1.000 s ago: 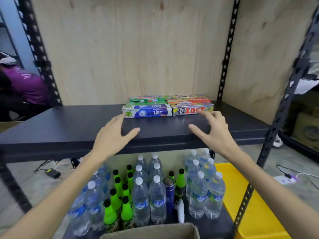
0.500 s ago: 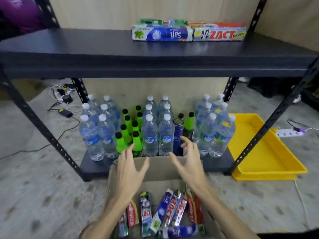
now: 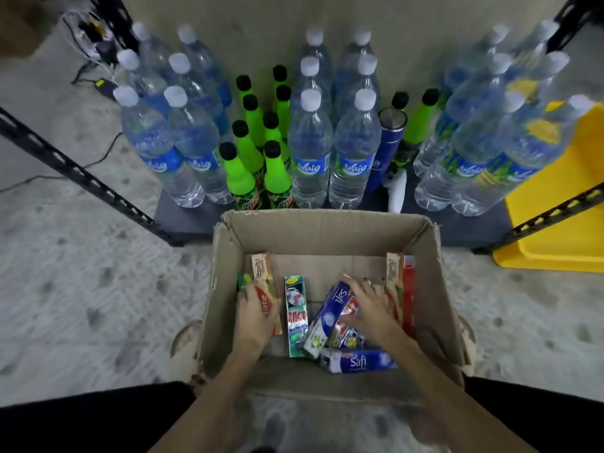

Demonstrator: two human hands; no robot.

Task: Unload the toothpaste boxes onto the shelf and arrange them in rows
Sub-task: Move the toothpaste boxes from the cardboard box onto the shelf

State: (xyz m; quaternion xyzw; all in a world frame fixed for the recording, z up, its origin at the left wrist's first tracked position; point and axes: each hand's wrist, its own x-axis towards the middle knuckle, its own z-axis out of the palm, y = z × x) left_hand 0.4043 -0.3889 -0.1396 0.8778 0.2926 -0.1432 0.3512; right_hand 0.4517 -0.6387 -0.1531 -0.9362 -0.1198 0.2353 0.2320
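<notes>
Your left hand (image 3: 253,317) grips a red toothpaste box (image 3: 265,300) at the left wall of the cardboard box (image 3: 327,230), its long axis running near to far. Your right hand (image 3: 367,307) rests, fingers spread, on the tilted blue Safi box (image 3: 328,317), whose far end leans right.

I see the concrete floor (image 3: 98,289) carrying the open cardboard box (image 3: 327,230) and yellow tray (image 3: 555,250). The bottom shelf (image 3: 183,220) holds water bottles (image 3: 310,158), green bottles (image 3: 276,171), and a blue flask (image 3: 385,148).
</notes>
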